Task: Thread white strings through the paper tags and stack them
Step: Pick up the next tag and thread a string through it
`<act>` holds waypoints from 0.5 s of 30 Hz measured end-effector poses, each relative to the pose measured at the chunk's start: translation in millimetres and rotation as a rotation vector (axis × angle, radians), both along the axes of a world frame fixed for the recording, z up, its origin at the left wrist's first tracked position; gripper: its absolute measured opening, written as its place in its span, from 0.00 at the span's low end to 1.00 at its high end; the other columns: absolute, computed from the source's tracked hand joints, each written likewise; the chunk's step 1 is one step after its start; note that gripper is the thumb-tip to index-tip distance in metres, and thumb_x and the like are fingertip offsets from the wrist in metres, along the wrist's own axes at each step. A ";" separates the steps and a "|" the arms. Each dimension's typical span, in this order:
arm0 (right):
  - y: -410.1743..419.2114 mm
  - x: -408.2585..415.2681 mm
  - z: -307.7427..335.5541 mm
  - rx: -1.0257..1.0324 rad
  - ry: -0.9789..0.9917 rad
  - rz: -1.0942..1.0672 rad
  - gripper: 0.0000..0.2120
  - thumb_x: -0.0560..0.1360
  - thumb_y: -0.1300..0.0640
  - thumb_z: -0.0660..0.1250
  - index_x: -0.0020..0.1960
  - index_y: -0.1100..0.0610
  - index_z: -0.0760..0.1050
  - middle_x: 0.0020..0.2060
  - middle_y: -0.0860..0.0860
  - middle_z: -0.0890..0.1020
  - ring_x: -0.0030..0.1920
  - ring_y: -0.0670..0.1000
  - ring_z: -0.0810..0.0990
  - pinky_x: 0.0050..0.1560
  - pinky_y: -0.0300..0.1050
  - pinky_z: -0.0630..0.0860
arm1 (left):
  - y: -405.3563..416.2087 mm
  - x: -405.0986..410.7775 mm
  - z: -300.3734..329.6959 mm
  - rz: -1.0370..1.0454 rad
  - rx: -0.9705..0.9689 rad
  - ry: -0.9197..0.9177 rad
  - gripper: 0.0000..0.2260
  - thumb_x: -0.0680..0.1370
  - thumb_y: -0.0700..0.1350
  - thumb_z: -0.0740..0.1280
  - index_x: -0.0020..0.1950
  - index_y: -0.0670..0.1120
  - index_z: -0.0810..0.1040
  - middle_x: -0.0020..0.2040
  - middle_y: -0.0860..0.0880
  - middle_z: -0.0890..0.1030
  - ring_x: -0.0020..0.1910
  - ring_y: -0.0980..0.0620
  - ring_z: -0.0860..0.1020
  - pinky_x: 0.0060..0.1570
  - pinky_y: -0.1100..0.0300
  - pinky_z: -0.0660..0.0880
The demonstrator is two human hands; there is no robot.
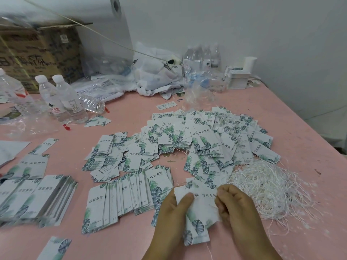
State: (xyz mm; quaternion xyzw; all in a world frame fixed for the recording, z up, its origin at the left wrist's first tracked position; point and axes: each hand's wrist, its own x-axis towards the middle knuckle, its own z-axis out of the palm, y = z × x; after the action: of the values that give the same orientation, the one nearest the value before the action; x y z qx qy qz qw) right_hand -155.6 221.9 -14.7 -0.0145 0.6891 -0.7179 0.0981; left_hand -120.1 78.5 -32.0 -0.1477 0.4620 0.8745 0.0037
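Note:
My left hand (172,212) grips a small bundle of white paper tags (201,209) printed with green leaves, thumb across the top tag. My right hand (234,205) pinches at the right edge of the same bundle, where frayed white string shows. A thin white string (210,252) hangs below the bundle. A tangled heap of white strings (272,186) lies just right of my hands. A fanned row of tags (122,194) lies to the left, and a large loose pile of tags (206,139) spreads across the pink table (300,128).
Stacked tags (37,196) sit at the left edge. Water bottles (62,98) stand at the back left beside a cardboard box (37,53). Plastic bags (150,76), more bottles and a white block of cards (237,79) line the wall. The table's right edge runs diagonally.

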 end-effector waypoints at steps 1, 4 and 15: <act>-0.7 0.8 -0.8 0.025 0.020 0.007 0.14 0.77 0.58 0.62 0.32 0.55 0.72 0.26 0.52 0.67 0.26 0.47 0.60 0.26 0.40 0.55 | 0.5 -0.8 0.4 0.005 0.059 0.008 0.07 0.74 0.39 0.68 0.50 0.40 0.83 0.50 0.31 0.83 0.41 0.37 0.85 0.35 0.52 0.81; -4.8 4.9 -3.6 0.130 0.091 0.055 0.10 0.77 0.55 0.63 0.37 0.55 0.74 0.26 0.50 0.67 0.27 0.47 0.62 0.27 0.40 0.60 | 2.5 -4.4 -3.5 0.020 0.123 0.034 0.09 0.76 0.37 0.66 0.53 0.39 0.83 0.54 0.30 0.82 0.51 0.33 0.83 0.48 0.45 0.81; 0.5 -0.8 -10.0 0.176 0.124 -0.090 0.09 0.77 0.58 0.67 0.37 0.54 0.77 0.30 0.59 0.77 0.31 0.49 0.71 0.31 0.42 0.68 | -0.4 -6.4 -7.0 0.153 0.086 0.062 0.17 0.79 0.29 0.58 0.63 0.45 0.75 0.53 0.35 0.84 0.50 0.35 0.84 0.42 0.48 0.82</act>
State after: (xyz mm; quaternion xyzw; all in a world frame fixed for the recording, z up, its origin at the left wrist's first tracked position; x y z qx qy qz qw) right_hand -156.4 222.4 -24.7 -0.0191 0.7542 -0.6559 0.0240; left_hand -126.5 78.1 -39.0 -0.1549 0.4111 0.8955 -0.0710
